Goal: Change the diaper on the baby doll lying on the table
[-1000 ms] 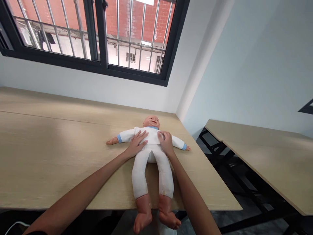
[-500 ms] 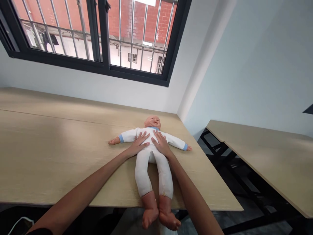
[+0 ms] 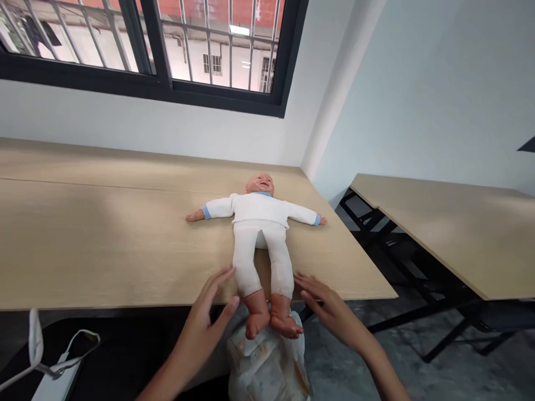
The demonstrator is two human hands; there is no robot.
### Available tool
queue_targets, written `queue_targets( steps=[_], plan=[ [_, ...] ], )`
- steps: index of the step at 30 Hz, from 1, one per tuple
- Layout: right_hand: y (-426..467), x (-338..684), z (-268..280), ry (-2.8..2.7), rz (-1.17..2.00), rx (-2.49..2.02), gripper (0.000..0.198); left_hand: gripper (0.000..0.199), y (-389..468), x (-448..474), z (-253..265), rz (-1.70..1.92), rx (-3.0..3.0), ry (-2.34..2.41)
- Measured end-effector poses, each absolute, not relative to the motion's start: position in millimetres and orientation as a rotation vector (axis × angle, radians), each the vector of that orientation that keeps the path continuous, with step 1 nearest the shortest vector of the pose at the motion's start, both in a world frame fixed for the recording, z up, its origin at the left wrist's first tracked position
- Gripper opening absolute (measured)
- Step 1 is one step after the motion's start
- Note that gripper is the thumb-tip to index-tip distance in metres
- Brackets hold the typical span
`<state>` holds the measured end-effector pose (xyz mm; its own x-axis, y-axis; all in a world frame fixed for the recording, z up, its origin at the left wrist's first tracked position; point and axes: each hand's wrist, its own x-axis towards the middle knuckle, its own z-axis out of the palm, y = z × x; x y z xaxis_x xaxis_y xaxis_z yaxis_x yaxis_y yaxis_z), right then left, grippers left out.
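A baby doll in a white suit with blue cuffs and collar lies on its back on the light wooden table. Its head is toward the window, its arms are spread, and its bare feet hang past the near table edge. Beside the doll's lower leg on the left, my left hand is open with thumb and fingers apart. My right hand is open too, close to the other leg, its fingertips slightly blurred. Neither hand holds anything; whether the fingertips touch the legs I cannot tell.
Below the doll's feet is a translucent plastic bag with things inside. A white box-shaped device with a cable rests on a black surface at lower left. A second table stands to the right, across a gap. A barred window is behind.
Both hands have left the doll's chest and come back toward me, to either side of its lower legs. The view has tilted down, bringing the bag and white device into sight.
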<state>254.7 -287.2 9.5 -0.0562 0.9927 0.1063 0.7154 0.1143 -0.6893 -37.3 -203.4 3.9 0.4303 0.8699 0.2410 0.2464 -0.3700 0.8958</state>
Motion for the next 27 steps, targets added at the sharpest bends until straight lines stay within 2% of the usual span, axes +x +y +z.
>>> queue_targets(
  steps=[2, 3, 5, 7, 8, 10, 11, 12, 13, 16, 18, 23, 27],
  plan=[
    [-321, 252, 11, -1.730, 0.596, -1.758, 0.037, 0.021, -229, -49, -11, 1.137, 2.046, 0.927],
    [-334, 250, 11, -1.712, 0.597, -1.817, 0.034, 0.018, -238, -53, -18, 1.108, 2.170, 0.791],
    [-354, 244, 5, -1.738, 0.655, -1.924, 0.029, 0.025, -248, -57, -31, 0.783, 2.363, 0.556],
    [-368, 234, -10, -1.804, 0.777, -2.015, 0.030, 0.041, -250, -53, -41, 0.370, 2.379, 0.451],
    [-374, 228, -22, -1.822, 0.848, -2.069, 0.043, 0.053, -249, -50, -46, 0.207, 2.332, 0.451],
    [-382, 214, -48, -1.844, 0.982, -2.179, 0.089, 0.073, -246, -40, -54, 0.023, 2.217, 0.483],
    [-384, 208, -59, -1.856, 1.027, -2.223, 0.107, 0.077, -245, -35, -58, -0.011, 2.170, 0.501],
    [-385, 202, -69, -1.907, 1.076, -2.192, 0.113, 0.074, -245, -29, -61, -0.013, 2.135, 0.516],
    [-384, 196, -75, -1.965, 1.128, -2.128, 0.112, 0.067, -246, -24, -64, 0.008, 2.108, 0.523],
    [-375, 187, -72, -2.068, 1.192, -1.901, 0.076, 0.046, -250, -10, -71, 0.127, 2.050, 0.544],
    [-367, 185, -57, -2.040, 1.151, -1.890, 0.058, 0.040, -252, -5, -73, 0.203, 2.019, 0.545],
    [-355, 186, -25, -2.043, 1.047, -1.724, 0.036, 0.053, -251, -10, -58, 0.303, 1.945, 0.427],
    [-351, 183, -9, -2.091, 0.919, -1.618, 0.031, 0.060, -246, -20, -39, 0.362, 1.915, 0.300]
  ],
)
